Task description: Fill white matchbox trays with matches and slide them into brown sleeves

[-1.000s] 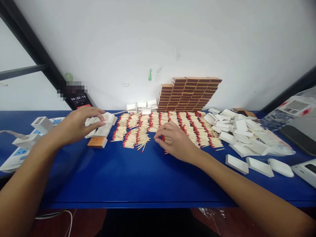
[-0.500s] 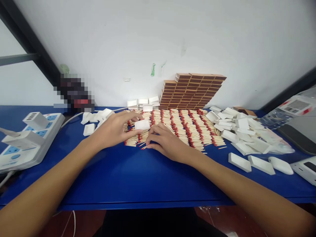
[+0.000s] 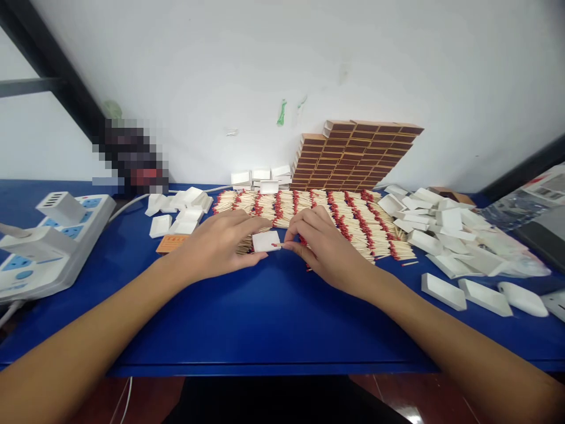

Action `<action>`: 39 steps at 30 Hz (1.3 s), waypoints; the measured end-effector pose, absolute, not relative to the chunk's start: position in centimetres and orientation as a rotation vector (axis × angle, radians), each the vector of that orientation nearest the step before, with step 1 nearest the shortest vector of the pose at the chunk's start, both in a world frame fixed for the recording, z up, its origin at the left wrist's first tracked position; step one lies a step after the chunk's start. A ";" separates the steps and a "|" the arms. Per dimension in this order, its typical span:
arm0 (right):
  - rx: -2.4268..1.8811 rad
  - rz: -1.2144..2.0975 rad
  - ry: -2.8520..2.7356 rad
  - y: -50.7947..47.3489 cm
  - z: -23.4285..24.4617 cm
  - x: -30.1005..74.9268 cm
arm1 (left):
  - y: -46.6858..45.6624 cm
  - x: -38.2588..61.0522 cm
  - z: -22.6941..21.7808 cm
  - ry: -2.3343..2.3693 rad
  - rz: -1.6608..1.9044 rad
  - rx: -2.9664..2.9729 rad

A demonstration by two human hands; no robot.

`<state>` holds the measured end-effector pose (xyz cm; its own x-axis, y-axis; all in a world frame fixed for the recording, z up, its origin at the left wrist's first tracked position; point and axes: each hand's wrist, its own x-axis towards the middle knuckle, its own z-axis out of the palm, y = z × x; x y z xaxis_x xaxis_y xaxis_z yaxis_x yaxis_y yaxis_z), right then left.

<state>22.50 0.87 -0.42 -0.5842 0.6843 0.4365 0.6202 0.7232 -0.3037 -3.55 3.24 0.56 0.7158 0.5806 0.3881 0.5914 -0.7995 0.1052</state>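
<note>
My left hand (image 3: 229, 241) grips a small white matchbox tray (image 3: 265, 240) between thumb and fingers, its hollow side facing me. My right hand (image 3: 324, 244) is closed in a pinch on red-tipped matches (image 3: 276, 245), which reach over the tray's right end; how many I cannot tell. Behind both hands, wooden matches (image 3: 353, 221) lie in rows with red heads lined up. An orange matchbox piece (image 3: 170, 244) lies beside my left wrist, partly hidden by it.
Stacked brown matchboxes (image 3: 353, 156) lean against the wall. Loose white trays lie in a left pile (image 3: 188, 218), a back group (image 3: 260, 176) and a right heap (image 3: 441, 227). A power strip (image 3: 88, 247) sits at the left, a white case (image 3: 523, 298) at the right.
My right hand has lifted from the matches and brought some to the tray. My left hand has lowered the tray slightly toward me. The view has shifted a little, uncovering the orange piece.
</note>
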 end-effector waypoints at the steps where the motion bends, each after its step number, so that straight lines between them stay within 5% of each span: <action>1: -0.992 0.123 -2.403 0.9 -0.4 22.4 | 3.0 -3.2 0.5 -0.955 -0.635 -2.882; 7: -0.936 -0.056 -2.505 0.9 -0.7 21.6 | 2.2 -1.8 0.1 -0.875 -0.651 -2.869; 20: -0.941 0.120 -2.340 2.0 0.0 24.7 | 2.3 -2.3 -0.4 -0.885 -0.659 -2.983; 27: -1.100 0.711 -2.643 1.8 2.5 28.2 | 1.7 -2.3 0.0 -0.837 -0.660 -3.049; 39: -1.316 0.863 -2.721 1.5 2.8 27.7 | 1.5 -2.1 -0.3 -0.815 -0.672 -3.075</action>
